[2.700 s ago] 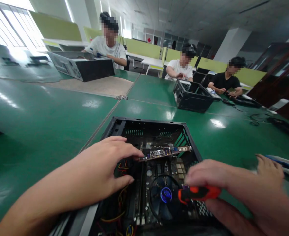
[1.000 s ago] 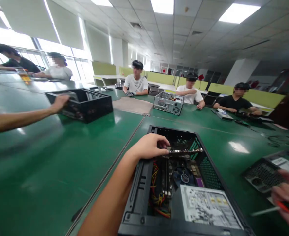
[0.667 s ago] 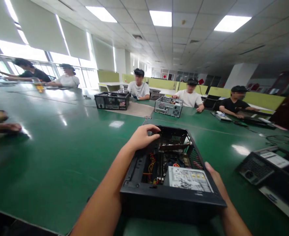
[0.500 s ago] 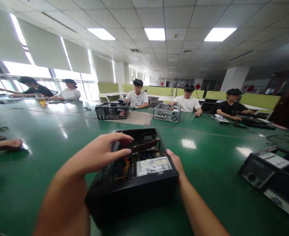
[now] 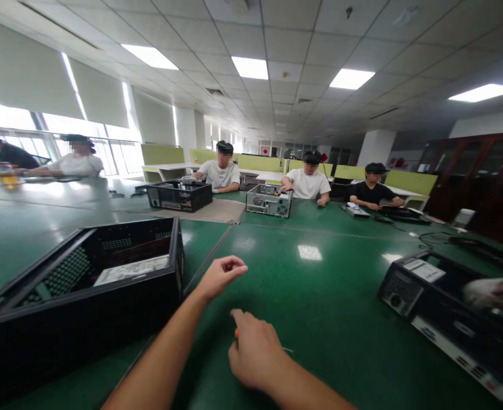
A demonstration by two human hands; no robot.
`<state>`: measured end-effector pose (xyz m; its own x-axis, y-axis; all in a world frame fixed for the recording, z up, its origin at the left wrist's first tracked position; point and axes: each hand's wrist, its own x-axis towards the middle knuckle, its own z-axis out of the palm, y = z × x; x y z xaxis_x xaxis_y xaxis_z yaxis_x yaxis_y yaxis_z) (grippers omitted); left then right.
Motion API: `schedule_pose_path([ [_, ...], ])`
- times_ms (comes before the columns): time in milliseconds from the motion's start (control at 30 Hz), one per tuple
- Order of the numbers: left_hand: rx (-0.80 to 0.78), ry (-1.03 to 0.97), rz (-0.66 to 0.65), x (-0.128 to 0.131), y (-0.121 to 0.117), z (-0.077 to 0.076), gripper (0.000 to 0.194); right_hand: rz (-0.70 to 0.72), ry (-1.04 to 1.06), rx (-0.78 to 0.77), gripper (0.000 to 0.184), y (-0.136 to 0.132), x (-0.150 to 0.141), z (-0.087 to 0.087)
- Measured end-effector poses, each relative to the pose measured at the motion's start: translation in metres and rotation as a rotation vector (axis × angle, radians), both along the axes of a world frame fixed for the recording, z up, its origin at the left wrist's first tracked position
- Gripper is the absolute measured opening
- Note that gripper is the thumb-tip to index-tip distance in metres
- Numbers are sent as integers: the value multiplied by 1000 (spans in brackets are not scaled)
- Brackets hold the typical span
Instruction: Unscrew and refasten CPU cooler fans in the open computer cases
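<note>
Over the green table, my left hand (image 5: 222, 277) hovers with loosely curved fingers and nothing visible in it. Lower and nearer to me, my right hand (image 5: 257, 348) is closed around what looks like a screwdriver (image 5: 236, 334). Only its orange end and a thin metal shaft show; my fingers hide the rest. Left of both hands lies a black computer case (image 5: 106, 307) with its top side uncovered. Inside it a pale, silvery component (image 5: 131, 270) can be seen. Neither hand touches the case.
Another black computer case (image 5: 448, 324) lies at the right, with a co-worker's gloved hand (image 5: 486, 293) at it. Across the green table (image 5: 319, 296), several people sit by a black case (image 5: 180, 196) and a silver case (image 5: 269, 202). Cables lie at the far right.
Both hands have left the black case, which now stands further left and turned. My right hand has taken hold of the screwdriver. The view has swung right.
</note>
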<state>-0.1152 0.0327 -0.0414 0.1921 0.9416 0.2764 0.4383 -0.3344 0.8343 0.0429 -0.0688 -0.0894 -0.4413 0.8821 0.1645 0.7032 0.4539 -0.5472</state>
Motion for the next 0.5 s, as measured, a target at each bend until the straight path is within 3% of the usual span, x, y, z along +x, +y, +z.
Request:
schedule_pose_path([
  [100,47,12,71,39,22,-56,56,-1,-117,-31,66,-17,20,-31],
  [200,53,130,4,67,21,-89,42,-30,-46,-30,69,-20,28,-49],
  [267,61,229,-74,75,16,-98,28,-31,85,23,69,-18,31,-54],
  [333,76,304,-119,76,11,-100,21,-19,171,69,58,-15,33,-56],
  [400,81,348,-126,74,9,-99,20,-3,170,77,42,-12,34,-59],
  [500,61,362,-119,70,8,-97,27,37,150,58,35,-9,33,-66],
])
